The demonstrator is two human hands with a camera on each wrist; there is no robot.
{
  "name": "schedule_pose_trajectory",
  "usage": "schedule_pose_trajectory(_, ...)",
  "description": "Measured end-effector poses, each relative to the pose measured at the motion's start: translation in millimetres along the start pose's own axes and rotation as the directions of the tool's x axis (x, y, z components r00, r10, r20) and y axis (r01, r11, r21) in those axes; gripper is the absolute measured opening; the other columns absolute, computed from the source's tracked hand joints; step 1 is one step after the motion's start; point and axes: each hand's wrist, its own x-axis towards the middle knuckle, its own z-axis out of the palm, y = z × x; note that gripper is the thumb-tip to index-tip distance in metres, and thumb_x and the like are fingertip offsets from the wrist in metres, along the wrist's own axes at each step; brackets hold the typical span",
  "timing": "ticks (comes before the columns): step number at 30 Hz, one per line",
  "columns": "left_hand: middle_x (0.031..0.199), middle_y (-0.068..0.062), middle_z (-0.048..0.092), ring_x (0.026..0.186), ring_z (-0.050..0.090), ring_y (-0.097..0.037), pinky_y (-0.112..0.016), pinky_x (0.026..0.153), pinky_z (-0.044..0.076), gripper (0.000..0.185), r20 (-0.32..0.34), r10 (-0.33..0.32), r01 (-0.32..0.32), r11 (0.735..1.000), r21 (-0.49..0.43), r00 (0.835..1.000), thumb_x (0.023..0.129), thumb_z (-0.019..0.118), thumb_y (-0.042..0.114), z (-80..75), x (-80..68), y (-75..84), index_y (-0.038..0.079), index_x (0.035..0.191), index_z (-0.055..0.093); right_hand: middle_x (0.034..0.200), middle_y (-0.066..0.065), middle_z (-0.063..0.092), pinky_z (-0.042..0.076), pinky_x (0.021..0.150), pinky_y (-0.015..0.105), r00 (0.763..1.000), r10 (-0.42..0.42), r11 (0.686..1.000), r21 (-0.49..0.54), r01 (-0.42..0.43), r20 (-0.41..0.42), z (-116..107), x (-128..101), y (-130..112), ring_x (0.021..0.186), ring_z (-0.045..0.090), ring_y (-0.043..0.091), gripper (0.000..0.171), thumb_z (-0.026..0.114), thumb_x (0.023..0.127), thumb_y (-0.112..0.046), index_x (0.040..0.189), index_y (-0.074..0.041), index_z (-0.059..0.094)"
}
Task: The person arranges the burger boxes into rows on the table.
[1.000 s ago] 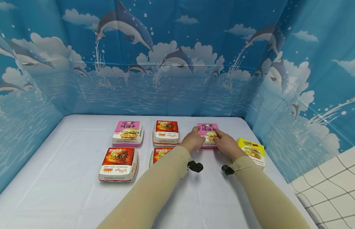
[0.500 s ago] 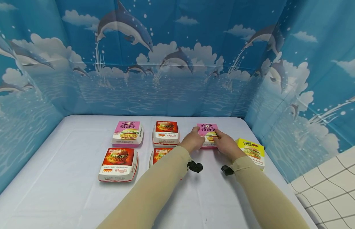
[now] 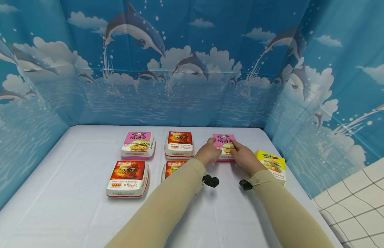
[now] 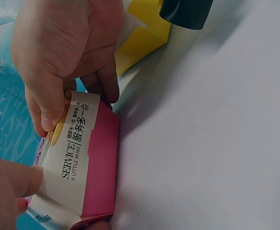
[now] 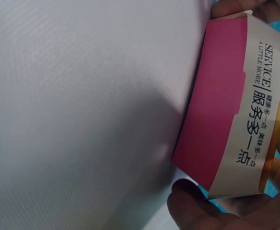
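Observation:
A pink and white burger box (image 3: 223,139) with dark lettering and a burger picture sits at the back right of the white table. My left hand (image 3: 208,152) grips its left side and my right hand (image 3: 246,158) its right side, thumbs over the lid edge. In the left wrist view, the box's pink front wall (image 4: 101,163) stands against the tablecloth, fingertips low at both ends. From the right wrist, the fingers (image 5: 192,206) show curled at the near lower corner. Just right of my right hand lies a yellow burger box (image 3: 273,165).
To the left stand another pink box (image 3: 137,144), a red and white box (image 3: 179,144) and a second red one (image 3: 128,177). A further red box (image 3: 173,166) is partly hidden by my left sleeve. Dolphin-print curtain (image 3: 185,100) borders the table's back and sides.

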Motion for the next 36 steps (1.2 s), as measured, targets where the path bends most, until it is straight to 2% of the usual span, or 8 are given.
schedule_pose_trajectory(7,0.158,-0.009,0.053,0.122,0.059,-0.026,-0.046,0.110,0.047,0.066,0.013,-0.023,0.024,0.999,-0.033,1.000,0.106,0.059,0.038,0.6,1.8,-0.8,0.030,0.165,0.031,0.176,0.019,0.016,0.022,0.126,0.068,1.000,-0.006,1.000,-0.003,0.006,0.001,0.2,-0.9,-0.1,0.158,0.021,0.046,0.068,0.042,0.113,-0.038,0.171,-0.027,0.008)
schedule_pose_trajectory(24,0.157,-0.009,0.055,0.119,0.059,-0.027,-0.047,0.111,0.048,0.067,0.015,-0.039,0.040,0.999,-0.034,0.999,0.105,0.061,0.038,1.3,2.4,-0.1,0.030,0.165,0.030,0.176,0.019,0.016,0.021,0.126,0.068,1.000,-0.005,1.000,-0.006,0.005,0.000,0.1,-3.7,-3.3,0.159,0.020,0.046,0.067,0.041,0.114,-0.037,0.171,-0.027,0.008)
schedule_pose_trajectory(36,0.153,-0.011,0.057,0.113,0.060,-0.027,-0.044,0.105,0.051,0.067,0.014,-0.025,0.025,0.999,-0.020,1.000,0.105,0.060,0.038,1.5,4.0,-1.5,0.029,0.165,0.030,0.176,0.019,0.016,0.022,0.126,0.068,1.000,-0.001,1.000,-0.015,0.001,-0.004,0.9,-3.8,-3.4,0.159,0.020,0.047,0.067,0.041,0.114,-0.037,0.171,-0.026,0.008)
